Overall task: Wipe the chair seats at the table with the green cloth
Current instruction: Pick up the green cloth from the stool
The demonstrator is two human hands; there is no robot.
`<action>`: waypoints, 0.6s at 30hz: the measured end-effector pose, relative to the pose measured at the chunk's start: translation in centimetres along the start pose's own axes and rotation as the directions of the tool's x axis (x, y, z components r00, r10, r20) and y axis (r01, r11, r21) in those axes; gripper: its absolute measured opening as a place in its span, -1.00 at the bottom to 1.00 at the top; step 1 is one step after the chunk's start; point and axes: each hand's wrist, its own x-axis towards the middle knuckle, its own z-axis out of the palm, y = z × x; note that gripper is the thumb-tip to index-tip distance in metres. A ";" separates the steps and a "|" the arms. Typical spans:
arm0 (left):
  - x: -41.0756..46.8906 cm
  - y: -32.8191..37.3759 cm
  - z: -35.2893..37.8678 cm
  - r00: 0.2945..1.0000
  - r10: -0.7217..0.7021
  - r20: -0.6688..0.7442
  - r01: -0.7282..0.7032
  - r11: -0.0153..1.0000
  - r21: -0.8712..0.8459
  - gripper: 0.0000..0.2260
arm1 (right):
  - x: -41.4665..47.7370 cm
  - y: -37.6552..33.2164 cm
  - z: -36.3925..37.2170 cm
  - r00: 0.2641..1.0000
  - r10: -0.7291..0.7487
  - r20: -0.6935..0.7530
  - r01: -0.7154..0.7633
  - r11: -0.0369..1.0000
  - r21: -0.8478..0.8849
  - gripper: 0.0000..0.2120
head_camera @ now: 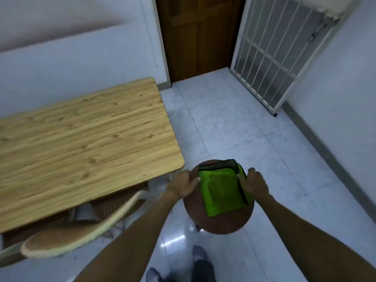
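Observation:
A folded green cloth (222,190) with a dark edge lies flat on the round brown seat of a stool (219,224) just off the table's near right corner. My left hand (183,183) grips the stool's left rim, fingertips touching the cloth's left edge. My right hand (254,181) rests on the cloth's right edge, fingers curled over it at the stool's right rim. A woven cane chair (67,237) with a perforated seat is tucked under the wooden table (81,143) at lower left.
A brown door (199,35) stands straight ahead, and a white barred gate (270,53) leans open to its right. The floor is pale glossy tile. A wall with a grey skirting runs along the right. My feet (183,269) show at the bottom.

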 end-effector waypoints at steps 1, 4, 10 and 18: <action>0.7 0.0 1.8 1.000 -0.004 -0.004 0.004 1.000 -0.022 -0.58 | 0.5 0.5 0.9 1.000 0.007 -0.010 -0.008 1.000 -0.021 -0.43; 1.8 0.2 5.8 0.999 -0.048 -0.019 0.045 0.990 -0.136 -0.46 | 1.6 2.0 3.6 0.998 0.063 -0.029 -0.066 0.991 -0.114 -0.38; 4.4 2.2 10.3 0.925 -0.353 -0.137 0.309 0.912 -0.269 -0.42 | 2.2 2.6 6.6 0.975 -0.042 -0.218 -0.022 0.959 -0.284 -0.52; 4.8 3.0 11.5 0.864 -0.494 -0.092 0.366 0.743 -0.560 -0.58 | 1.3 0.0 8.3 0.946 0.183 -0.269 -0.161 0.982 0.101 -0.42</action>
